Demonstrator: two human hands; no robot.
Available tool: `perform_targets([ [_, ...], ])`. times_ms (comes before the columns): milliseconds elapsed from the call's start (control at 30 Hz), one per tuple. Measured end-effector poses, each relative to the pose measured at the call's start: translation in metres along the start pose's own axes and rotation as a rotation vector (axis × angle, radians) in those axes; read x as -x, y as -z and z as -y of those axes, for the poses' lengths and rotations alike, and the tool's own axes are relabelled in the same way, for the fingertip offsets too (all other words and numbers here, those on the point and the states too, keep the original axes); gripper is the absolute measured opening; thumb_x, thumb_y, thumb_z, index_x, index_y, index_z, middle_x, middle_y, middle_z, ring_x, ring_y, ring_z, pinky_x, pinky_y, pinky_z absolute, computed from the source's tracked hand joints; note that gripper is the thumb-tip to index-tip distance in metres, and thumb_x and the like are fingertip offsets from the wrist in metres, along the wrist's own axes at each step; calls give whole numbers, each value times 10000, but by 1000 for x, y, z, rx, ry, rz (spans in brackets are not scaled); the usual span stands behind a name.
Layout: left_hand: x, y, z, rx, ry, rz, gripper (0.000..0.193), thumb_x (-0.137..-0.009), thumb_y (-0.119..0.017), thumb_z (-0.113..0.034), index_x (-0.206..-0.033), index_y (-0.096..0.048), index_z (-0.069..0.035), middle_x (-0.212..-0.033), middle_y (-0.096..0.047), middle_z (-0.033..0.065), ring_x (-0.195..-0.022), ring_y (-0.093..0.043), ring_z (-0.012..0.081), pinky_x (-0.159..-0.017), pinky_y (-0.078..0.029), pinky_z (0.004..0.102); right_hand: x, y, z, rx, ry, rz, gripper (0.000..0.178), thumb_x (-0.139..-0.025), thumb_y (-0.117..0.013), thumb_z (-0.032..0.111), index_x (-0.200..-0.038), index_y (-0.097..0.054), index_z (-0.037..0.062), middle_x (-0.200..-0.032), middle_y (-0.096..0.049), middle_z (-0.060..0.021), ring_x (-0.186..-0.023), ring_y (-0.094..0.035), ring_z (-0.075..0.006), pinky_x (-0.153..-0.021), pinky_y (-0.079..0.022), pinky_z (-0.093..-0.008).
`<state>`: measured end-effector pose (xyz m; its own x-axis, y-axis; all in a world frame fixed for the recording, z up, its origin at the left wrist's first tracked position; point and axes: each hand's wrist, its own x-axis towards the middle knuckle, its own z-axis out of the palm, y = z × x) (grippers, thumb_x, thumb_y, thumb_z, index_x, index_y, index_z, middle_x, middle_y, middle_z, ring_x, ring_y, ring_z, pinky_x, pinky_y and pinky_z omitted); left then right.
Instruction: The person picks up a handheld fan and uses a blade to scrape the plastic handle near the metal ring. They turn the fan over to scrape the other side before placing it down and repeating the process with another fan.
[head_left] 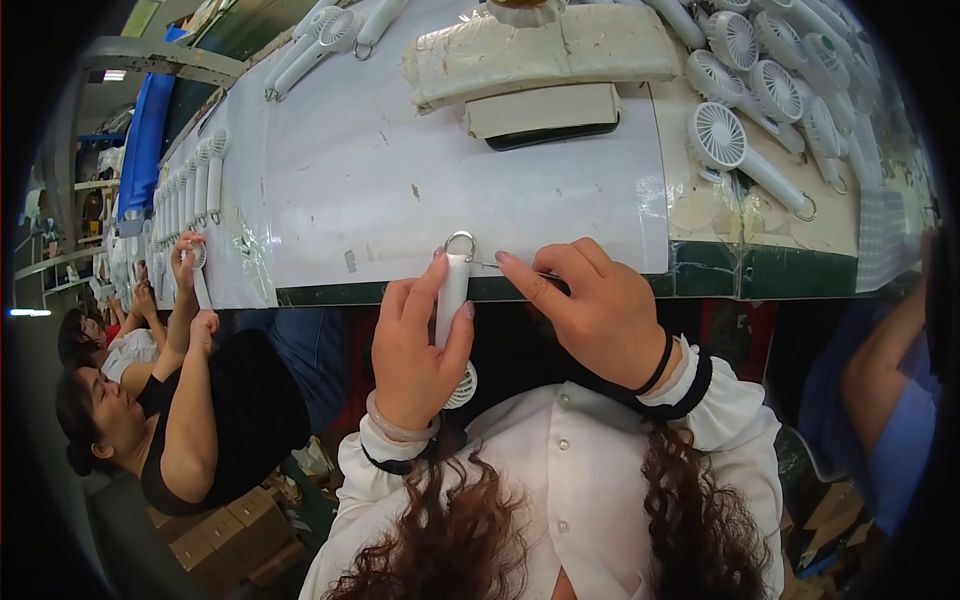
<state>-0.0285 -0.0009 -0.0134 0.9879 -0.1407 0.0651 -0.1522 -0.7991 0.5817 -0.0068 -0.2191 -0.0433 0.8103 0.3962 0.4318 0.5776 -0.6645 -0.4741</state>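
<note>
My left hand (pixel 412 345) is closed around a small white handheld fan (pixel 452 305), held upside down with its round grille head below my palm near my lap. At the top end of the handle stands a metal split ring (pixel 460 236). My right hand (pixel 605 315) pinches a thin dark metal tool (pixel 487 264) between thumb and fingers. Its tip reaches the handle end beside the ring; whether it is touching the ring, I cannot tell. Both hands are at the table's front edge.
Many white handheld fans (pixel 760 90) are heaped at the right of the white-covered table (pixel 360 190). More fans (pixel 317 50) lie at the far left, with a row of fans (pixel 205 175) nearer a co-worker on the left. A cream wrapped block (pixel 545 60) sits at the back middle. Someone in blue is at the right.
</note>
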Motion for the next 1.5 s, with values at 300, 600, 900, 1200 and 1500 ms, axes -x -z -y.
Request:
perform_targets([
  [300,-1,0,2,23,7,1,525,-848,-725,-68,-1356,-595,-40,-1016,-616,150,-844,-641,287,-714,-532,354,-1,-1,2,-6,-5,4,572,-704,-729,31,-1261,-705,158,-930,-593,-5,-804,-586,-173,-605,-512,-279],
  [600,-1,-1,3,0,-16,-5,533,-845,-728,-69,-1362,-599,-56,-1015,-617,145,-841,-640,283,-711,-532,354,0,-1,1,-14,4,5,571,-707,-728,31,-1264,-703,154,-928,-592,-5,-800,-586,-175,-598,-510,-284],
  [900,0,-1,2,-15,-23,-5,545,-841,-733,-68,-1369,-600,-68,-1015,-616,140,-844,-639,280,-717,-532,355,1,-1,1,-16,4,3,572,-708,-729,29,-1266,-700,151,-926,-593,-9,-796,-586,-178,-590,-509,-284],
  [1200,-1,0,0,-24,-35,2,545,-837,-731,-49,-1367,-607,-61,-1013,-608,135,-844,-636,268,-719,-532,346,1,-1,1,-25,14,14,557,-732,-726,31,-1277,-689,142,-922,-589,-14,-796,-590,-179,-574,-506,-287],
  [1500,-1,0,3,-10,-69,-4,531,-835,-734,-34,-1354,-623,-50,-998,-599,126,-826,-629,247,-699,-530,331,3,-1,2,43,42,71,567,-728,-725,29,-1283,-679,132,-923,-586,-14,-802,-594,-175,-573,-507,-287],
])
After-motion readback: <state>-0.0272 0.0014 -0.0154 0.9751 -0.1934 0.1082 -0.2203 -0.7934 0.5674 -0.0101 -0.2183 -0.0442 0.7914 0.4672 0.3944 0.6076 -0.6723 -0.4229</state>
